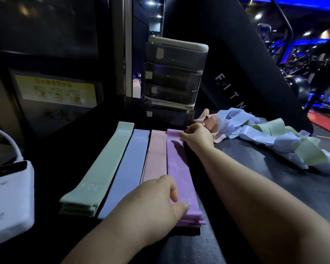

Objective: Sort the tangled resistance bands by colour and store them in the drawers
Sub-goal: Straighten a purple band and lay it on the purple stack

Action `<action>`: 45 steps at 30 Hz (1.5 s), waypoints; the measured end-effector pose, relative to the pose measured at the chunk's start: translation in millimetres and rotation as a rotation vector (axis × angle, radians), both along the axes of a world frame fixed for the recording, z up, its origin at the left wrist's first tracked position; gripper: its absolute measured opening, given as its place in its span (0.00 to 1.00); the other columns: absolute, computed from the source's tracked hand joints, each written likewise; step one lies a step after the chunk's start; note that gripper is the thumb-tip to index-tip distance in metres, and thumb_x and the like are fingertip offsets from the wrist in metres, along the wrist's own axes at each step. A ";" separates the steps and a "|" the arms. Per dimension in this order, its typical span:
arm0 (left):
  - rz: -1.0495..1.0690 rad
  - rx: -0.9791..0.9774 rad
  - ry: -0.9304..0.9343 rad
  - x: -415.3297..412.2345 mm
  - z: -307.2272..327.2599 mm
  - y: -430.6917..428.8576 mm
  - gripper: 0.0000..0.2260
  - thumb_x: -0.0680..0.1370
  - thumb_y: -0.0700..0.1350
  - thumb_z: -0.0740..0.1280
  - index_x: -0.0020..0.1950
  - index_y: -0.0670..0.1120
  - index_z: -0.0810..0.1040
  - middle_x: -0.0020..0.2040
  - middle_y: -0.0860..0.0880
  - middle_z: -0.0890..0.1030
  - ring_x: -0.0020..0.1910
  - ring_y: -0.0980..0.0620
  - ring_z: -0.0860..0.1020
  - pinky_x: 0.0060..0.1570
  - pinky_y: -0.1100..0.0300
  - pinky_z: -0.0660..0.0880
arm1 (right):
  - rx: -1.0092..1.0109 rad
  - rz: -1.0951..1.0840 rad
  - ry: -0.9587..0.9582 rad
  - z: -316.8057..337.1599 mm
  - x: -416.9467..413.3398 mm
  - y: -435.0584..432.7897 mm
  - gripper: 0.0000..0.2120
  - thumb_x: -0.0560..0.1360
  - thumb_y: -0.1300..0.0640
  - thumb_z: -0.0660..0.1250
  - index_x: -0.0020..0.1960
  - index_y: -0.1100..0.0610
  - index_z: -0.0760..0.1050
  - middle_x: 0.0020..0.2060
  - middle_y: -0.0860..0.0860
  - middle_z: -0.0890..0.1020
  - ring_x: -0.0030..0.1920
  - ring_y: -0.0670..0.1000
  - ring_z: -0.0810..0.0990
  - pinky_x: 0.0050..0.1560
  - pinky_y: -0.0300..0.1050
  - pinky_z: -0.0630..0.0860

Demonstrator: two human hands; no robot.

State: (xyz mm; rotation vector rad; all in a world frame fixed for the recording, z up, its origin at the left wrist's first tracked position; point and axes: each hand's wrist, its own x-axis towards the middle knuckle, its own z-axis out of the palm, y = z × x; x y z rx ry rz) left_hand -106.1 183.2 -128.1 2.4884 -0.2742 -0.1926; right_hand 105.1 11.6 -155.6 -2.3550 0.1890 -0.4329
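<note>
While the left hand pinches the near end of the purple stack and the right hand its far end, on the tabletop beside the pink stack, an uneven tug would probably skew the layers.

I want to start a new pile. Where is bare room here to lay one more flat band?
Free: the dark strip between the flat green band stack and the white box; the grey mat between the right forearm and the tangled band heap. Crowded: the four stacks lie close together.
</note>
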 end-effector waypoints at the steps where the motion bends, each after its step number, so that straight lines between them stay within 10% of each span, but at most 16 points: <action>1: 0.008 -0.017 -0.001 0.1 0.8 0.5 0.13 0.76 0.62 0.64 0.43 0.54 0.68 0.40 0.54 0.74 0.39 0.55 0.73 0.40 0.58 0.70 | 0.002 0.008 0.009 2.3 -2.3 -2.1 0.15 0.68 0.42 0.72 0.40 0.55 0.77 0.37 0.46 0.81 0.43 0.48 0.78 0.32 0.41 0.64; 13: 0.092 -0.164 -0.080 7.6 15.0 -28.7 0.11 0.76 0.56 0.67 0.42 0.52 0.70 0.30 0.54 0.72 0.27 0.53 0.72 0.34 0.58 0.72 | -0.042 -0.029 0.037 31.1 -72.6 -90.8 0.23 0.70 0.38 0.71 0.31 0.56 0.72 0.23 0.46 0.75 0.33 0.51 0.75 0.33 0.46 0.65; 21: 0.023 -0.068 -0.049 52.4 32.5 -109.0 0.08 0.75 0.53 0.68 0.46 0.50 0.73 0.46 0.51 0.79 0.44 0.51 0.77 0.40 0.59 0.70 | -0.040 -0.103 0.066 12.4 -90.5 -163.6 0.17 0.72 0.43 0.71 0.50 0.56 0.79 0.40 0.49 0.83 0.43 0.52 0.80 0.42 0.43 0.69; 26: 0.044 0.078 -0.087 96.0 27.2 -147.6 0.11 0.76 0.46 0.65 0.59 0.50 0.74 0.52 0.50 0.78 0.50 0.48 0.79 0.44 0.58 0.73 | -0.113 -0.028 0.173 11.4 -81.7 -188.1 0.20 0.72 0.46 0.71 0.41 0.64 0.78 0.36 0.58 0.83 0.41 0.58 0.82 0.38 0.45 0.71; 36: 0.243 0.329 -0.153 187.8 3.0 -185.4 0.28 0.76 0.40 0.66 0.74 0.50 0.63 0.70 0.46 0.67 0.69 0.42 0.66 0.62 0.49 0.70 | -0.048 -0.040 0.161 -4.2 -67.3 -195.7 0.18 0.71 0.35 0.67 0.53 0.47 0.77 0.44 0.41 0.81 0.51 0.47 0.80 0.52 0.46 0.75; 42: 0.169 0.320 -0.091 199.1 14.2 -196.7 0.06 0.81 0.45 0.61 0.54 0.46 0.75 0.48 0.51 0.78 0.52 0.48 0.75 0.49 0.66 0.72 | 0.115 -0.006 0.068 -0.5 -62.1 -196.0 0.14 0.74 0.41 0.68 0.49 0.51 0.80 0.37 0.41 0.79 0.44 0.46 0.79 0.45 0.41 0.71; 45: 0.157 0.207 -0.068 183.9 27.4 -201.7 0.11 0.79 0.52 0.66 0.58 0.48 0.75 0.57 0.51 0.78 0.58 0.48 0.76 0.57 0.62 0.73 | 0.258 0.052 0.047 4.3 -67.1 -192.2 0.13 0.75 0.43 0.68 0.42 0.52 0.81 0.37 0.49 0.83 0.42 0.52 0.83 0.50 0.52 0.81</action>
